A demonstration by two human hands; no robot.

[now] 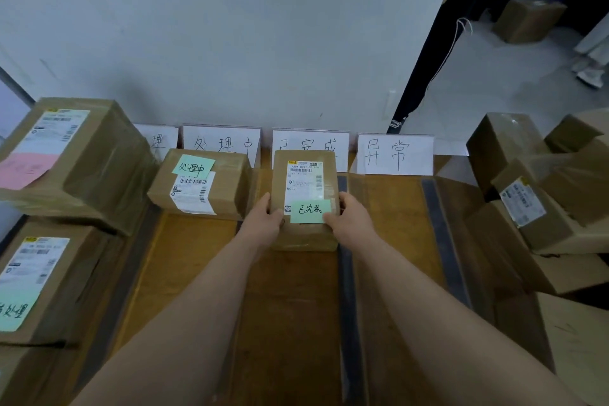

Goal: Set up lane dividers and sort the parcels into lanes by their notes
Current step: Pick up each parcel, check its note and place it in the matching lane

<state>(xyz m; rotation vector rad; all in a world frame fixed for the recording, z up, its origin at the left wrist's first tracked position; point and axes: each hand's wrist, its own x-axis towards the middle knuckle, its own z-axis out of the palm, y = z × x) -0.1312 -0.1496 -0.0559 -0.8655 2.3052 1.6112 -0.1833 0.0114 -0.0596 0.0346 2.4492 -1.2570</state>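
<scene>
A small brown parcel [304, 181] with a white shipping label and a green note [310, 211] sits in the third lane, below the third white sign [309, 146]. My left hand [263, 221] grips its left side and my right hand [351, 217] grips its right side, thumb on the note. A second parcel [201, 183] with a green note lies in the neighbouring lane to the left, below its sign [221, 142]. Dark divider strips [346, 290] [443, 234] separate the lanes on the wooden table [290, 323]. The right lane's sign [395, 155] stands over bare wood.
Two large parcels are at the left, one with a pink note [62, 155], one with a green note [39, 280]. A pile of unsorted boxes [540, 201] crowds the right edge. A white wall stands behind the signs. A person's leg [425, 69] is at the back right.
</scene>
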